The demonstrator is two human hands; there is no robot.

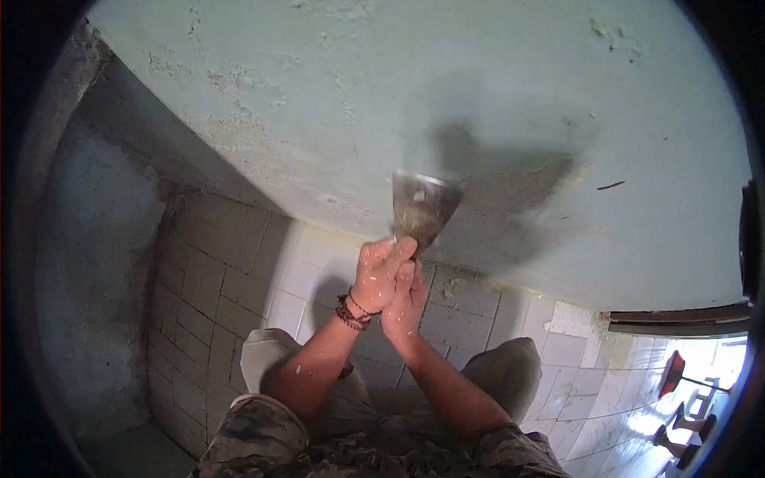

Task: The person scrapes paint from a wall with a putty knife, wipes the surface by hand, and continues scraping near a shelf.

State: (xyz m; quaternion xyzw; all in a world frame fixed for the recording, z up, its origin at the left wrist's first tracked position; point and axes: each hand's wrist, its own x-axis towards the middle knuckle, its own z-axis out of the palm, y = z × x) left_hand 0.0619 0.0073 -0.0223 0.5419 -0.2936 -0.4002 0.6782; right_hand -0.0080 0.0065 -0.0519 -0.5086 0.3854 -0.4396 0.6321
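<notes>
Before a pitted, pale wall (279,95), gripping a broad metal scraper (426,209), blade pointing away, with left hand (376,277) and right hand (407,309) pressed close around its handle. Unclear whether touching. To avoid gouging, angle shallowly, press evenly.

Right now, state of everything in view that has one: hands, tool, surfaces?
Left hand: fingers closed on the scraper handle, flecked with debris.
Right hand: against the left at the handle, grip partly hidden.
Scraper: held, blade toward wall, blade dirty; wall contact unclear.
Bracelets: worn on left wrist.
Wall: pitted and rough in patches.
Tiled floor: crumbs near wall base.
</notes>
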